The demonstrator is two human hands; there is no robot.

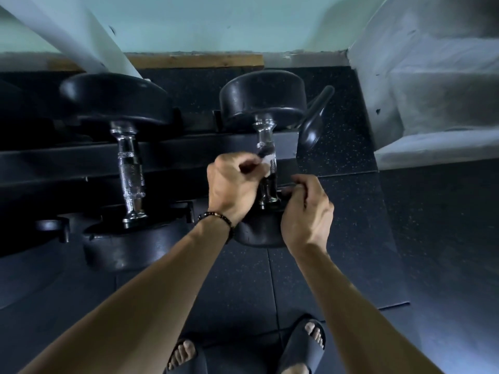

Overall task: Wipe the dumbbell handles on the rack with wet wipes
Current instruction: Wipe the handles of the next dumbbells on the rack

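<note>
Two black dumbbells with chrome handles lie on the dark rack point(54, 160). My left hand point(232, 184) pinches a small white wet wipe point(266, 161) against the chrome handle point(266, 141) of the right dumbbell point(262, 95), near the handle's middle. My right hand point(307, 209) has its fingers curled at the near end of that handle, by the near weight head; what it grips is hidden. The left dumbbell point(116, 101) lies untouched, its chrome handle point(129, 174) fully visible.
A black metal piece point(316, 117) leans at the rack's right end. A white slanted post point(81, 36) rises behind the left dumbbell. A grey step or ledge point(432, 103) stands at the right. Dark rubber floor tiles point(351, 238) and my sandalled feet point(302, 344) lie below.
</note>
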